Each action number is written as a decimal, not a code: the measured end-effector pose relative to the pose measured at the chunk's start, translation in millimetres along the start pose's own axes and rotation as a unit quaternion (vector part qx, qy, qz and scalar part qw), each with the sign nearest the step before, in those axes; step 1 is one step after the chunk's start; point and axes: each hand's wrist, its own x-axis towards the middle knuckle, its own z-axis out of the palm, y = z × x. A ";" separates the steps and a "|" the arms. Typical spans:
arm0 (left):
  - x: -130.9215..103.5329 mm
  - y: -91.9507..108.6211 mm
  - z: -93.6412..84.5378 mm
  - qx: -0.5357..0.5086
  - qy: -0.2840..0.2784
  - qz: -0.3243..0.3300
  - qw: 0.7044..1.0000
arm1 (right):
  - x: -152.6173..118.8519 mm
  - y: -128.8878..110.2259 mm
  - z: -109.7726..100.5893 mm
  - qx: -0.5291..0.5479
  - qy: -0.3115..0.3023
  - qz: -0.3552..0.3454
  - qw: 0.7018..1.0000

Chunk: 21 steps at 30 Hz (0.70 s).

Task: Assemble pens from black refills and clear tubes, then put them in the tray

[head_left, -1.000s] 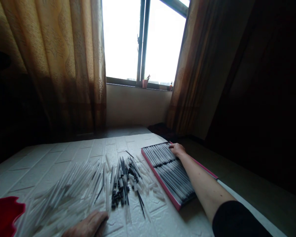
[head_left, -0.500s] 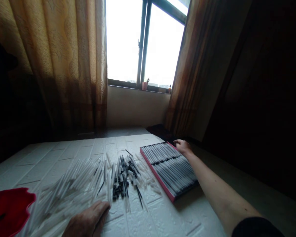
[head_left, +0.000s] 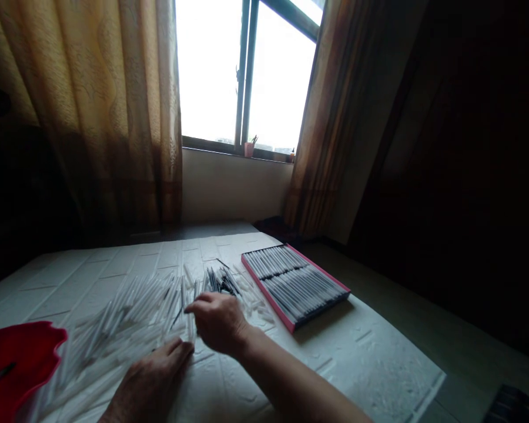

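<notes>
Currently both hands work close together over the worktop [head_left: 370, 364], which has a white brick pattern. Taking the right hand [head_left: 216, 323] as the centre of the dial, the left hand [head_left: 154, 373] lies between 7 and 8 o'clock, low on the surface. Its fingers are nearly together at the near ends of some clear tubes [head_left: 114, 329]; whether that grip has hold of one, I cannot tell. The right hand's fingers are bent, their tips pointing to 9 o'clock, just above or against the tubes; I cannot tell how far this grip is open or if it pinches anything.

The tubes spread in a loose heap at 9 o'clock, most slanting toward 1. At 12 o'clock, just past the right hand, sits a bunch of dark sticks [head_left: 223, 281], partly hidden by it. Small whitish pieces [head_left: 255, 302] lie near the hand at 2 o'clock. Farther out that way rests a pink-edged box [head_left: 268, 295], filled with two rows of pens [head_left: 306, 289] side by side. Toward 8 to 9 o'clock, a red dish [head_left: 26, 367] with a wavy rim holds a slim dark piece [head_left: 2, 373].
</notes>
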 end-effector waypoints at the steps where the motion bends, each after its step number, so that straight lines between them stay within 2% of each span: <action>1: -0.5 0.3 0.3 -0.004 -0.008 -0.003 1.000 | -2.5 -7.8 10.7 -0.012 -0.022 -0.044 0.999; 3: -1.4 2.6 -0.1 -0.003 -0.032 -0.013 0.999 | -10.1 -12.5 25.2 -0.026 -0.042 -0.062 0.997; 6: -1.5 10.0 -3.8 0.003 -0.051 -0.033 0.998 | -20.3 -2.3 29.0 -0.045 -0.043 -0.001 0.998; 10: 0.5 20.1 -10.7 0.004 -0.101 -0.066 0.993 | -17.1 20.2 9.9 -0.058 -0.025 0.062 0.996; 15: 1.0 22.1 -13.4 -0.013 -0.124 -0.081 0.989 | 9.7 50.7 -12.7 -0.065 0.008 0.156 0.986; 18: 1.3 20.6 -13.5 -0.030 -0.124 -0.084 0.988 | 15.8 59.0 -7.7 -0.060 0.012 0.174 0.983; 21: 1.7 18.8 -13.8 -0.047 -0.113 -0.086 0.989 | 7.2 53.5 7.5 -0.051 0.001 0.153 0.987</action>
